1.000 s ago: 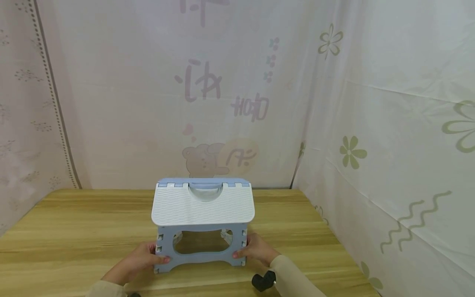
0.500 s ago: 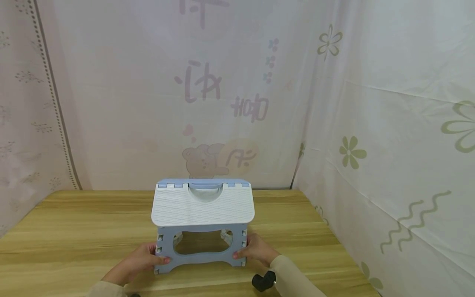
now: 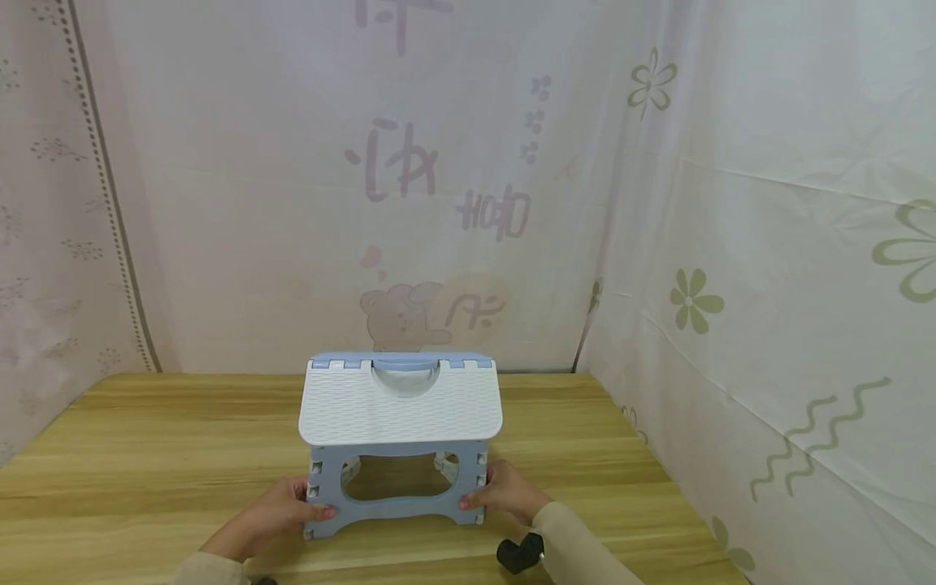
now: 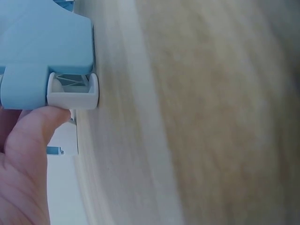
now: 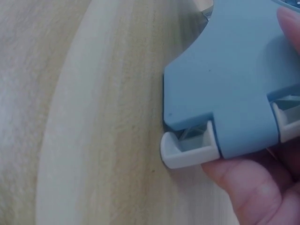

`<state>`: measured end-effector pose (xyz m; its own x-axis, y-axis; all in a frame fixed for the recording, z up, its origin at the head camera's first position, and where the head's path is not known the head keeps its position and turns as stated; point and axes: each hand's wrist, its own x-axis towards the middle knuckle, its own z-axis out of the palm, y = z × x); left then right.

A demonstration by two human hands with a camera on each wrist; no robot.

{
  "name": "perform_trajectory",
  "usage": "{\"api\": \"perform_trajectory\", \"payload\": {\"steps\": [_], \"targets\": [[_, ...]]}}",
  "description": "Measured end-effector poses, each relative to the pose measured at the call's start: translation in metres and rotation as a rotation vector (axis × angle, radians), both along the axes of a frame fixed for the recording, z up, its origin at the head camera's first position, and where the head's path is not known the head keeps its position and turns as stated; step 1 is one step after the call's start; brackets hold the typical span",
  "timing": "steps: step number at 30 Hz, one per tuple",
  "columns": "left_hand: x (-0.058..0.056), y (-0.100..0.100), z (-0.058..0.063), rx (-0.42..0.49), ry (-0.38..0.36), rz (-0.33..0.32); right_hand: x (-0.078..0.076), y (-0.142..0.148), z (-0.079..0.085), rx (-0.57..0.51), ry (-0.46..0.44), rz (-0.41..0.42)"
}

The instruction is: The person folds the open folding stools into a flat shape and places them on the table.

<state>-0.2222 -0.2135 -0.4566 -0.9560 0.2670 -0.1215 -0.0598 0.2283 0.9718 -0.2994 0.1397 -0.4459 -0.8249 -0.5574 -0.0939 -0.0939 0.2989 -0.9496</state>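
A folding step stool [image 3: 400, 404] stands unfolded on the wooden table, its white textured top and blue front leg panel facing me. Set into the top is a half-round recess with a blue handle [image 3: 405, 366]. My left hand [image 3: 270, 516] grips the panel's lower left side, thumb on the front face. At the lower right side, my right hand [image 3: 512, 492] holds the panel in the same way. Both wrist views show the blue leg panel [image 5: 234, 70] close up, with white hinge pieces [image 4: 72, 96] along its edge and its foot right at the table surface.
The wood-grained table [image 3: 183, 439] extends around the stool on both sides and behind it. A pale printed curtain [image 3: 292, 203] hangs at the back, and another with green flowers [image 3: 768, 284] runs along the right edge. A black device [image 3: 521, 553] sits by the right sleeve.
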Motion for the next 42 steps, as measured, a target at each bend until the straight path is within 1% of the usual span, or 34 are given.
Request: {"api": "perform_trajectory", "payload": {"steps": [7,17,21,25,30,35,42], "targets": [[-0.0015,-0.0004,-0.0008,0.011,0.001,-0.005,-0.0019,-0.0001,-0.0007,-0.02,-0.029,0.013],[-0.0028,0.0008,-0.0027,-0.011,0.009,0.007,-0.003,0.0015,-0.0005,-0.027,-0.026,0.016],[-0.0028,0.0002,-0.003,0.006,0.01,-0.004,-0.003,0.0019,-0.0007,-0.024,-0.017,0.007],[-0.0019,-0.002,-0.0038,0.035,0.021,-0.03,-0.0022,0.0003,-0.0012,-0.018,-0.006,0.007],[-0.0011,-0.0021,-0.0049,0.057,0.03,-0.042,-0.0023,-0.0001,-0.0014,-0.02,-0.01,0.013],[-0.0011,-0.0018,-0.005,0.064,0.033,-0.048,-0.0033,-0.0001,-0.002,-0.014,-0.002,0.02],[-0.0023,-0.0022,-0.0039,0.042,0.035,-0.051,-0.0059,-0.001,-0.0035,-0.009,-0.011,0.016]]}}
